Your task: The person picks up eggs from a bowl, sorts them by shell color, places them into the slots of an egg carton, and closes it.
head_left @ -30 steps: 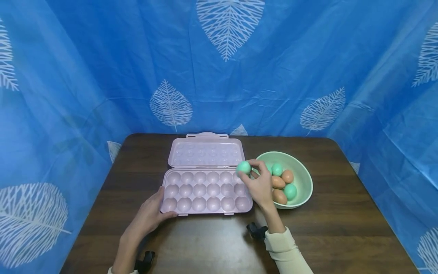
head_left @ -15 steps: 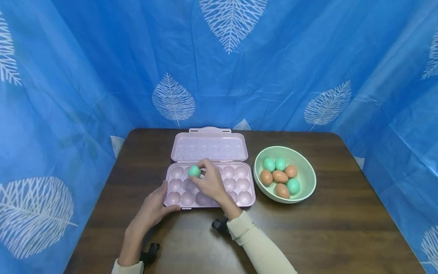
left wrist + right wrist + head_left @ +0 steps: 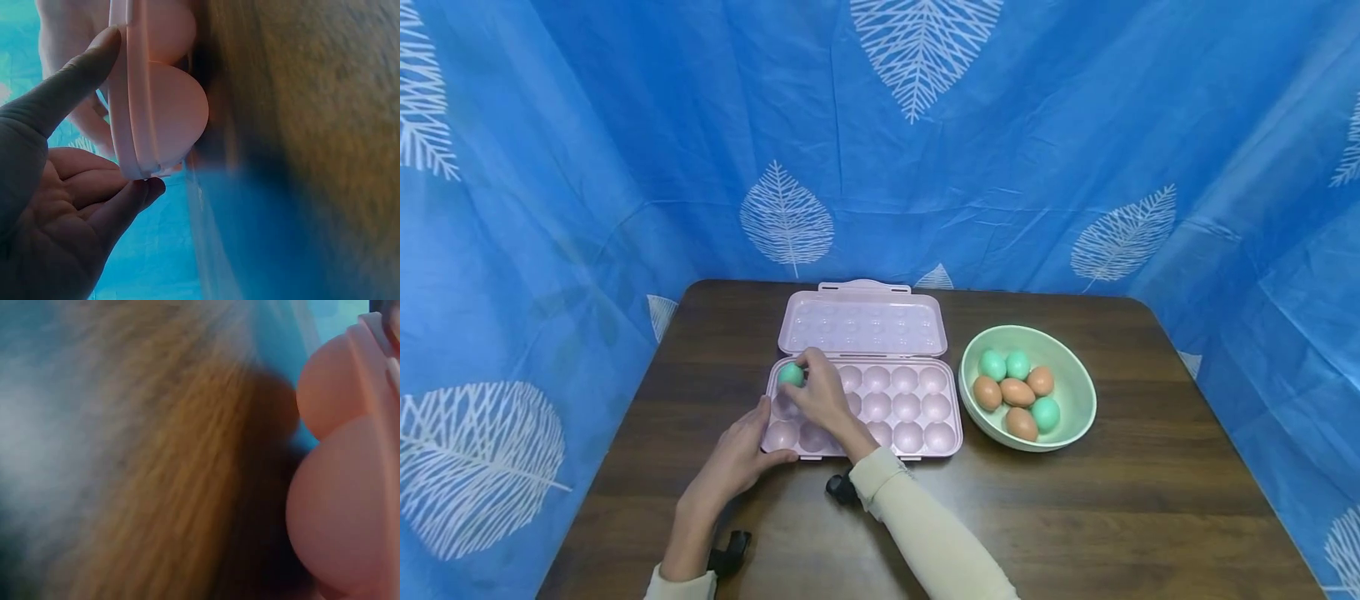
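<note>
A pink plastic egg box (image 3: 891, 422) lies on the table with its lid (image 3: 865, 323) folded back. My left hand (image 3: 730, 461) holds its near left corner, thumb along the front edge and fingers at the left side. In the left wrist view, the thumb (image 3: 94, 62) presses the rim of the egg box (image 3: 140, 94). My right hand (image 3: 823, 396) pinches a green egg (image 3: 790, 374) at the back left cup; whether it touches the cup is hidden. In the right wrist view, only rounded undersides of the egg box (image 3: 340, 506) show, not the egg.
A pale green bowl (image 3: 1078, 400) stands right of the egg box, with several brown eggs (image 3: 1022, 424) and green eggs (image 3: 1045, 413) inside. Blue curtain (image 3: 880, 225) with white leaves hangs behind and beside the dark wooden table (image 3: 1112, 517).
My right hand has carried the green egg left from beside the bowl, across the egg box, to its back left corner. The left hand keeps its hold on the box.
</note>
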